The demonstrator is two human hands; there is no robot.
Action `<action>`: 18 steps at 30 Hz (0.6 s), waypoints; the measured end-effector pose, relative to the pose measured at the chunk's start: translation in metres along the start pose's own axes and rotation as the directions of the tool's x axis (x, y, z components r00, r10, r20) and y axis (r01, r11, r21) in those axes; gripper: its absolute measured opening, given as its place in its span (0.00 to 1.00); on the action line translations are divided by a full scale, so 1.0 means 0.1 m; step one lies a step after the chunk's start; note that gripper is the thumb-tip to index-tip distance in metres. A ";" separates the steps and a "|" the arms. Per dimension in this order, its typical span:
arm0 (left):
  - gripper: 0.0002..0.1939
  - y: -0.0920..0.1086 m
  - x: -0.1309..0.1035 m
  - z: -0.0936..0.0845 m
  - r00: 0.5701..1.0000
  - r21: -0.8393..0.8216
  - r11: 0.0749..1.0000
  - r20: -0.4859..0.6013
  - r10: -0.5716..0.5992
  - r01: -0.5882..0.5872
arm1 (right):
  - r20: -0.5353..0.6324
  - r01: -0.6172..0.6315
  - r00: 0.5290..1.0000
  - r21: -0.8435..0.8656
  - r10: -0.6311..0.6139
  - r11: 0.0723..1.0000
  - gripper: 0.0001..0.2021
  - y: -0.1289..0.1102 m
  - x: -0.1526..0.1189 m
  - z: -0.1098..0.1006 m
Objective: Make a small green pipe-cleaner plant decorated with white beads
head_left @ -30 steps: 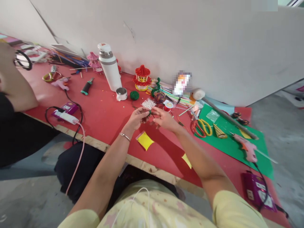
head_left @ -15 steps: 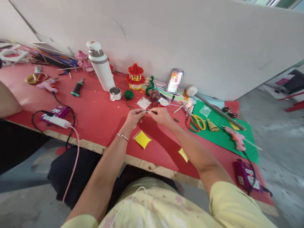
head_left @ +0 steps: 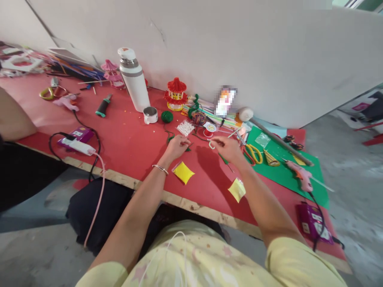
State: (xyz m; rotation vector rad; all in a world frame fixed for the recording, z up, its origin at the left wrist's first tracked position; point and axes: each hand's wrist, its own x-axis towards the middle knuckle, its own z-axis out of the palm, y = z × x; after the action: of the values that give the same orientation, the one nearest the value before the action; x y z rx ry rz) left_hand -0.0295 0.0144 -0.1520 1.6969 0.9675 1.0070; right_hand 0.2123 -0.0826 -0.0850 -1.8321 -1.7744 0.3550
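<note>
My left hand (head_left: 178,147), with a bracelet at the wrist, pinches a small dark green thread-like piece just in front of the bag of white beads (head_left: 185,128). My right hand (head_left: 228,148) is closed near a small pale hooked piece (head_left: 211,144); whether the fingers grip it is too small to tell. A green-handled tool (head_left: 223,158) with a thin metal shaft lies below my right hand. On the red table (head_left: 125,151), a bright yellow packet (head_left: 183,172) lies below my left hand and a paler yellow packet (head_left: 237,189) beside my right forearm.
Behind my hands stand a white bottle (head_left: 134,85), a metal cup (head_left: 150,115), a red pavilion model (head_left: 175,95) and a phone (head_left: 225,101). Scissors (head_left: 254,154) and a pink glue gun (head_left: 301,175) lie at the right. Another person's arm (head_left: 14,115) rests at the left.
My hands, together before, are now apart: the right has moved to the right, the left slightly. The green-handled tool and more of the pale yellow packet now show. The view has shifted slightly.
</note>
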 end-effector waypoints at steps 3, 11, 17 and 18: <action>0.08 0.03 0.01 -0.01 0.998 0.014 1.000 -0.055 -0.017 0.018 | -0.120 -0.223 0.974 -0.366 0.192 0.903 0.19 0.33 -0.29 -0.31; 0.04 -0.01 0.01 0.06 0.999 0.107 0.994 -0.036 0.020 -0.016 | -0.180 -0.393 0.911 -0.650 0.371 0.650 0.25 0.82 -0.59 -0.55; 0.05 -0.05 0.01 0.01 0.966 -0.091 0.962 0.061 -0.252 0.257 | -0.054 -0.418 0.860 -0.644 0.507 0.641 0.31 0.95 -0.45 -0.61; 0.06 -0.04 0.01 0.01 0.960 -0.105 0.955 0.072 -0.271 0.278 | -0.060 -0.418 0.864 -0.641 0.500 0.644 0.32 0.95 -0.44 -0.63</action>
State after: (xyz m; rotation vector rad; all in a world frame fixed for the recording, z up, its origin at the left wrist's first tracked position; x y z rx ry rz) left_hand -0.0289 0.0162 -0.1560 1.4417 1.0542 0.8096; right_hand 0.3222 -0.1360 -0.0953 -2.8331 -1.5824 0.0312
